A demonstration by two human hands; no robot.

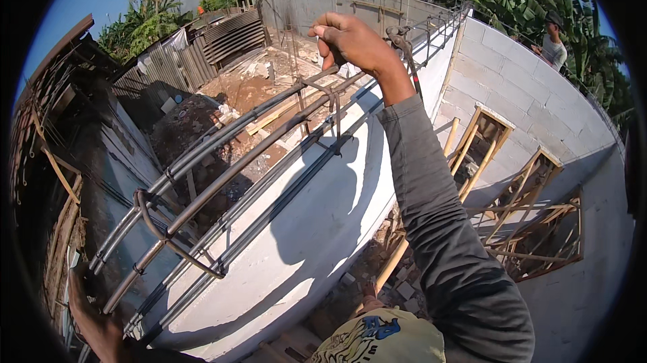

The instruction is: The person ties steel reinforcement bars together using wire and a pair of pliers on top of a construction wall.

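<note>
A cage of long steel rebars (222,191) runs along the top of a white block wall (317,228), with bent stirrups (162,228) around the bars. My right hand (354,43) is raised just above the far part of the cage, its fingers closed in a pinch. Whatever lies between the fingertips is too small to make out. Beside my right wrist, a dark metal tool like a pair of pincers (402,40) rests at the bars. Low at the left, my left hand (94,319) is by the near bar ends, in shadow; its fingers are partly hidden.
A taller block wall (526,87) with wooden-framed openings (482,141) rises on the right; another person (554,46) is behind its top. Rubble (192,127) lies beyond the cage. A rusty roof edge (50,73) borders the left. Bamboo poles (391,265) stand below.
</note>
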